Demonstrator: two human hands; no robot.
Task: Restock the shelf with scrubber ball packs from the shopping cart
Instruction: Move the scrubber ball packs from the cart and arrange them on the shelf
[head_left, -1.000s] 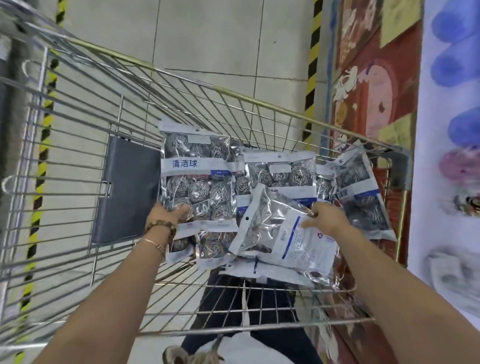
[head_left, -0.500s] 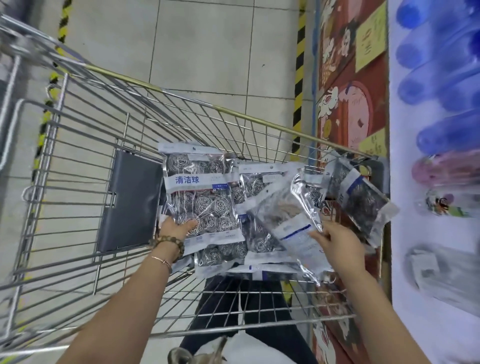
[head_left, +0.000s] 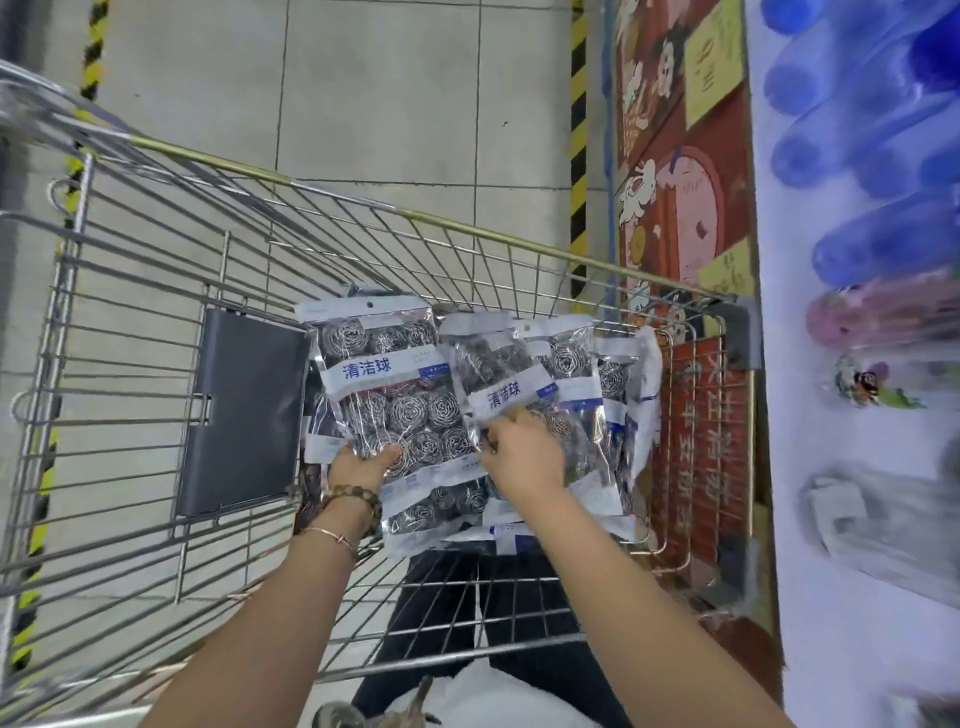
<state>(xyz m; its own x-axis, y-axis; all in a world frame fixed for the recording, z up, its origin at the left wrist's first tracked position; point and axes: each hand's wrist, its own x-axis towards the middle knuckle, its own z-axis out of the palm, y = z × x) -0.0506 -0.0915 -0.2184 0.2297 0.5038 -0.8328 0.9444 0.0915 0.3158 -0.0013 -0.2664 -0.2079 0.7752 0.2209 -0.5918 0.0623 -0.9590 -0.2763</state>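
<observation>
Several scrubber ball packs lie piled in the near right corner of the wire shopping cart (head_left: 156, 332). My left hand (head_left: 363, 460) grips the lower edge of the front pack (head_left: 395, 395), which shows steel balls and a blue-lettered label. My right hand (head_left: 524, 452) holds a second pack (head_left: 498, 379) at its lower part, face up, over the pile beside the first. More packs (head_left: 613, 384) lean against the cart's right side.
A grey child-seat flap (head_left: 244, 410) lies in the cart left of the packs. The shelf (head_left: 857, 364) with blurred blue and pink goods runs along the right. A red decorated panel (head_left: 680, 208) stands below it. Tiled floor with yellow-black tape lies ahead.
My right hand has turned its pack from back side up to label side up and brought it left, next to the pack in my left hand. The view has tilted down.
</observation>
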